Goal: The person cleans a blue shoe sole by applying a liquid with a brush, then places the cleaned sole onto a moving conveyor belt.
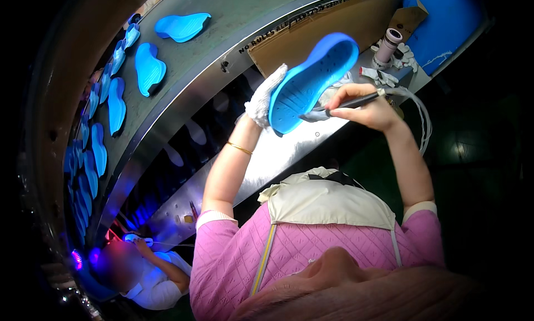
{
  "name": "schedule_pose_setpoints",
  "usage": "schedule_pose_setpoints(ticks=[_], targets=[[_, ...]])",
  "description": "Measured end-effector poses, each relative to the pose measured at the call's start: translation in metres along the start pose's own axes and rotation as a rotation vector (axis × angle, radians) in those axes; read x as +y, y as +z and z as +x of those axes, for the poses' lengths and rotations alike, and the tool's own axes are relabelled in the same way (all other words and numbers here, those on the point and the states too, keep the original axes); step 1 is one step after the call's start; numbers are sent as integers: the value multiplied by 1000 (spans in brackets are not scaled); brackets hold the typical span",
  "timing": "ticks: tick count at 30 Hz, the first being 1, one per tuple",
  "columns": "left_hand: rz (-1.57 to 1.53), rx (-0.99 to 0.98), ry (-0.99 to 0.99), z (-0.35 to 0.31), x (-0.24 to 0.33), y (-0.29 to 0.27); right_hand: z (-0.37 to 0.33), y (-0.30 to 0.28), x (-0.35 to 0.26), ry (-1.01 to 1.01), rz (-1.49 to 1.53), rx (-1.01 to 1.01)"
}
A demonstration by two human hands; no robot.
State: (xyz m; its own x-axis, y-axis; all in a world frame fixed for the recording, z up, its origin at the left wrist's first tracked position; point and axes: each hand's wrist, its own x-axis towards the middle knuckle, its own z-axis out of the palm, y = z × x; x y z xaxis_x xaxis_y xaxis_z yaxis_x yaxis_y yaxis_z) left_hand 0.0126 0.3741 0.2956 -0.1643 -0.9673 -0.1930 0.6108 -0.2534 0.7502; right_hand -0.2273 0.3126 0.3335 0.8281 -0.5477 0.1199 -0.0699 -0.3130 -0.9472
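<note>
A blue shoe sole [314, 85] with a raised rim is tilted up over the bench. My left hand [266, 97], in a white knitted glove, grips its left edge near the lower end. Bare fingers of my right hand [364, 107] close round the dark handle of a brush [353, 102]. A clear hose [418, 101] runs back from the handle past my wrist. The grey brush tip is at the sole's lower right edge; whether it touches I cannot tell.
Several blue soles [149, 69] lie on the curved conveyor belt [192, 51] at left. Behind the held sole stands a cardboard sheet [311, 40]. A pink-lidded bottle [387, 46] and white gloves [379, 75] are at right. A co-worker [158, 279] sits lower left.
</note>
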Motion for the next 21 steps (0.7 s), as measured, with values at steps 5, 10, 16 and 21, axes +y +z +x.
schedule_pose_setpoints(ticks=[5,10,16,21], targets=[[-444,-304,279,8,-31,-10,-7,68,21,-182,26,170],[-443,-219,298,3,-47,-15,-3,62,19,-14,512,64],[-451,-199,378,2,-58,-9,13,72,2,-457,-244,262],[-474,-172,359,-8,-55,-11,5,51,22,-146,336,137]])
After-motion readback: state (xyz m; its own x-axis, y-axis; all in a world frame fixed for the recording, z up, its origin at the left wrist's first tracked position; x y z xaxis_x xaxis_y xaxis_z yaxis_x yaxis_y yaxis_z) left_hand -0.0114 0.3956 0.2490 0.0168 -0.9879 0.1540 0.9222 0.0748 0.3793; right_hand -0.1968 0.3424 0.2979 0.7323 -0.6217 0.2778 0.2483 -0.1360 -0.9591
